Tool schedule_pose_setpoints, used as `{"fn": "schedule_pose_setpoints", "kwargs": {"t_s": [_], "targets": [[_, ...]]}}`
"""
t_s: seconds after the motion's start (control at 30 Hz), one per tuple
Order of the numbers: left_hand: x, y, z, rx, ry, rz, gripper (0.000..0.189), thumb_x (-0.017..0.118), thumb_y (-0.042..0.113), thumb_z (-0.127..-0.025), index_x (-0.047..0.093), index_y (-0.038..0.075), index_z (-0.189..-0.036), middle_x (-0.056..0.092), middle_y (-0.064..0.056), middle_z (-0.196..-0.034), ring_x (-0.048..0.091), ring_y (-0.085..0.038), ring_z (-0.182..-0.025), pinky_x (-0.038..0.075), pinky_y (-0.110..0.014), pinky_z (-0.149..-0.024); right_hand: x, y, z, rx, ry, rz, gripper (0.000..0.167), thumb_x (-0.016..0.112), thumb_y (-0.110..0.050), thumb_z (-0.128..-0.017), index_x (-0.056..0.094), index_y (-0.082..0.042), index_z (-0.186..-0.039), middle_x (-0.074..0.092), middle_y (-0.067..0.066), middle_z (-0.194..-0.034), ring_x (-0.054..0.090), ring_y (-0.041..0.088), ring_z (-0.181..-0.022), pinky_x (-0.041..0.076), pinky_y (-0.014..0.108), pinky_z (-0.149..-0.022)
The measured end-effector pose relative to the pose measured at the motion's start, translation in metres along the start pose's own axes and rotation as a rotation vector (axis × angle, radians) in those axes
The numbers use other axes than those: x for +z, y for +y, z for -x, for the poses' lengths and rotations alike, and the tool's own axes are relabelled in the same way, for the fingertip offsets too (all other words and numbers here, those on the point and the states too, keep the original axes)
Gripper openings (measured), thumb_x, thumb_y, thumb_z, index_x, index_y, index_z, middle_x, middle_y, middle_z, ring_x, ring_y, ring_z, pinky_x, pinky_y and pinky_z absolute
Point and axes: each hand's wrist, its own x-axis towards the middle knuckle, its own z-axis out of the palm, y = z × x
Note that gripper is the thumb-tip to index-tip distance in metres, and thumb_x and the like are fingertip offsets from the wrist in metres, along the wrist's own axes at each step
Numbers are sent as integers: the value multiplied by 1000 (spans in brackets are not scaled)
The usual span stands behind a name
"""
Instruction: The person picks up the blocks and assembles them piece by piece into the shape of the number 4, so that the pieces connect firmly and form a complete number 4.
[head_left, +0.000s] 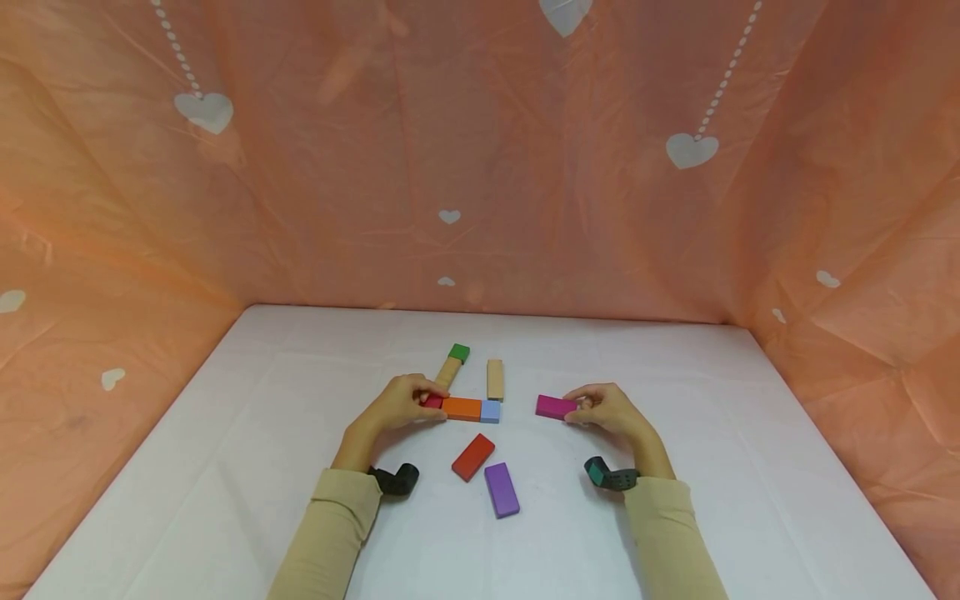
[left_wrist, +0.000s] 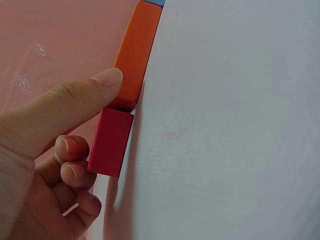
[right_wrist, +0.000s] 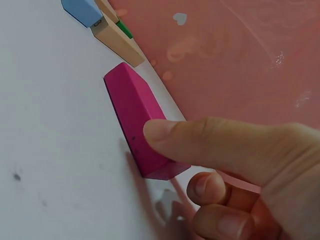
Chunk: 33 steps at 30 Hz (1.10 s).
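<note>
My left hand [head_left: 401, 402] pinches the left end of an orange block [head_left: 461, 409], its thumb on the near side. Curled fingers lie against a small crimson block [left_wrist: 111, 142] that abuts this end; the index finger is hidden in the left wrist view. A light blue block [head_left: 490, 412] meets the orange block's right end. To the right, my right hand [head_left: 611, 408] holds a magenta block [head_left: 553, 407] by its right end, thumb on the near face. In the right wrist view a narrow shadow runs beneath that block.
Behind the row, a plain wooden block [head_left: 495, 379] extends backward near the light blue one. Another wooden block [head_left: 447, 372] slants away with a green block [head_left: 460, 353] at its far end. Nearer me lie a red block [head_left: 473, 457] and a purple block [head_left: 502, 490] on the white table [head_left: 750, 500].
</note>
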Motion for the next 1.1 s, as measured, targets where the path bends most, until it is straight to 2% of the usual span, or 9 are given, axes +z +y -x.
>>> {"fn": "schedule_pose_setpoints", "kwargs": {"t_s": [0.5, 0.77, 1.1], "targets": [[0, 0, -1, -3, -1, -7, 28, 81, 14, -76, 75, 4, -102, 45, -2, -75, 42, -15, -76, 32, -20, -63, 5, -4, -1, -5, -6, 25, 38, 75, -9, -81, 65, 8, -113, 45, -4, -66, 42, 7, -64, 36, 19, -59], [1, 0, -1, -27, 0, 4, 28, 81, 14, -76, 74, 4, -102, 46, -3, -77, 43, -16, -79, 33, -21, -63, 7, -4, -3, -26, -15, 34, 37, 75, -8, -81, 65, 9, -112, 45, -4, -65, 42, 7, -63, 36, 19, -59], [0, 1, 0, -20, 4, -6, 29, 81, 13, -76, 74, 4, -102, 44, -2, -75, 42, -16, -76, 32, -21, -63, 13, -7, -4, -40, -27, 41, 36, 75, -8, -81, 66, 8, -111, 45, -5, -65, 42, 6, -62, 36, 18, -58]]}}
